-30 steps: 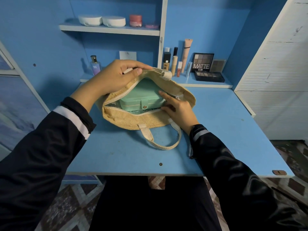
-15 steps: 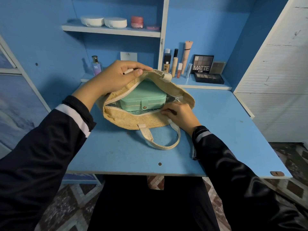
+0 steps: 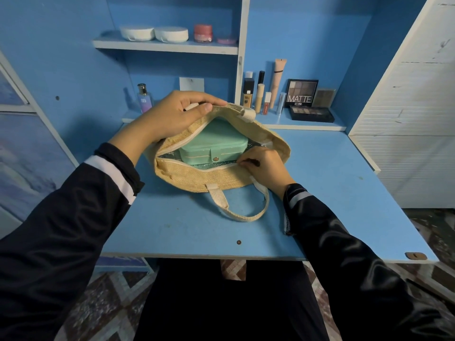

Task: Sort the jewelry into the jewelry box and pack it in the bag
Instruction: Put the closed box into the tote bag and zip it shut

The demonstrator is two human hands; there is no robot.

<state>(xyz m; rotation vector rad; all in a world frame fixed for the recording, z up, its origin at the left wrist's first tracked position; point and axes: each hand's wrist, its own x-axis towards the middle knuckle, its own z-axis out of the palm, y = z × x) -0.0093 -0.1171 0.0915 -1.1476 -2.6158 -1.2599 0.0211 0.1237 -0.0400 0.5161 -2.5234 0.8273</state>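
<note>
One jewelry box (image 3: 211, 146) in the bag (image 3: 197, 179); right hand (image 3: 266, 166) is off it now, pinching the near edge, left hand (image 3: 172, 114) gripping the far rim. Closing looks next.

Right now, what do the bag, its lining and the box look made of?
Bag: coarse tan woven fabric, jute-like and matte; the weave texture shows. Lining: silvery, crinkled and reflective, probably foil-type insulation. Box: mint green, smooth, soft sheen, with a metal-looking snap; likely faux leather, though it could be plastic.
</note>
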